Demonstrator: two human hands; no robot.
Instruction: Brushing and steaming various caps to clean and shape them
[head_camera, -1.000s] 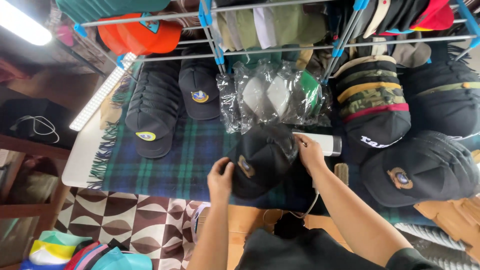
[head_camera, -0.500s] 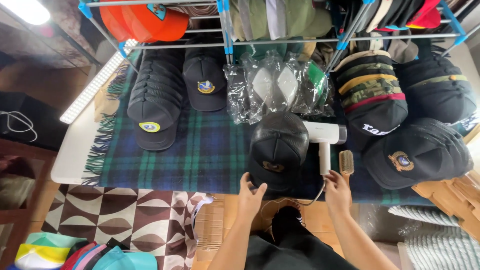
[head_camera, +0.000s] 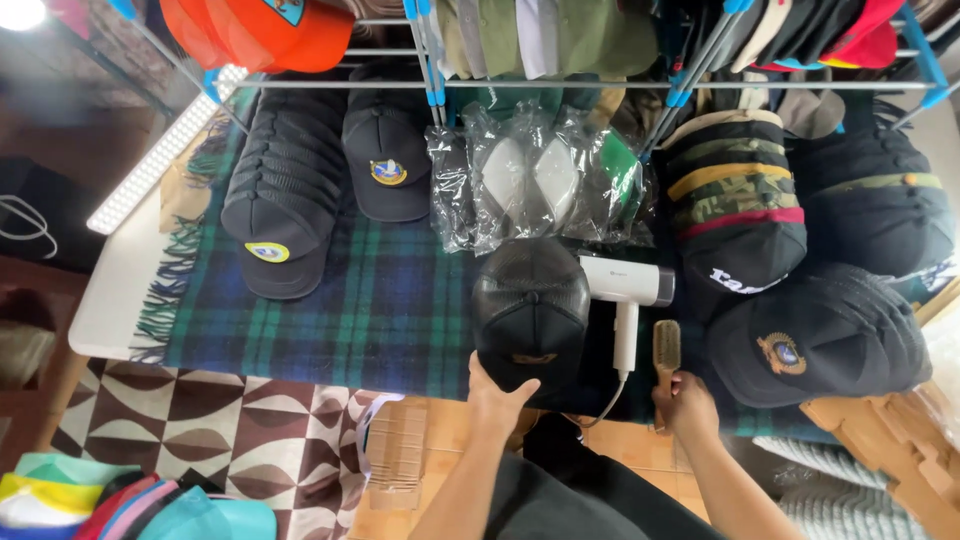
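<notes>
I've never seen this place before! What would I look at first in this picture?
Probably the black cap in the middle of the green and blue plaid cloth, with the left hand on its brim. Just right of it lies a white hair dryer, and the right hand grips a wooden brush. Stacks of dark caps sit around, and a bright orange cap hangs top left.

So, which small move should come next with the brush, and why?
Probably lift the brush toward the black cap. The right hand grips its handle while it lies on the plaid cloth, and the left hand holds the cap's brim, steadying it.
</notes>
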